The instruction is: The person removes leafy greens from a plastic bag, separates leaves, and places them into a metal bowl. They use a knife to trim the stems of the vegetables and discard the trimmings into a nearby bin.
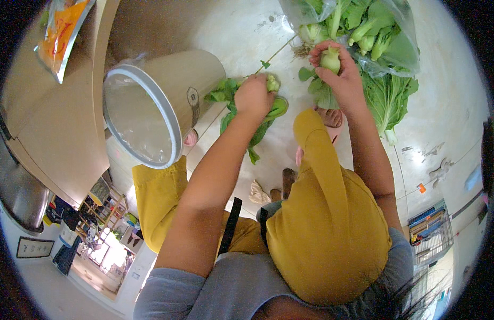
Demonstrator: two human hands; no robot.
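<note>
My left hand (255, 96) is closed around a bunch of leafy greens (277, 109) low over the floor, beside the bin. A pale green stem end (273, 83) shows past its knuckles. In my right hand (345, 76) is a pale green, bulbous vegetable base (330, 61), cupped between thumb and fingers. Leaves (324, 94) hang or lie just below that hand; I cannot tell whether they join the base. Beyond it, a clear plastic bag (403, 40) holds several leafy green vegetables (369, 30). Rooted stems stick out at the bag's near left side.
A beige waste bin (203, 72) with a grey rim and clear liner stands at left, near a wooden cabinet or table (59, 120). An orange packet (65, 36) lies on that surface. A large leaf (391, 100) rests on the tiled floor (239, 28) at right. My knee (311, 124) is between my arms.
</note>
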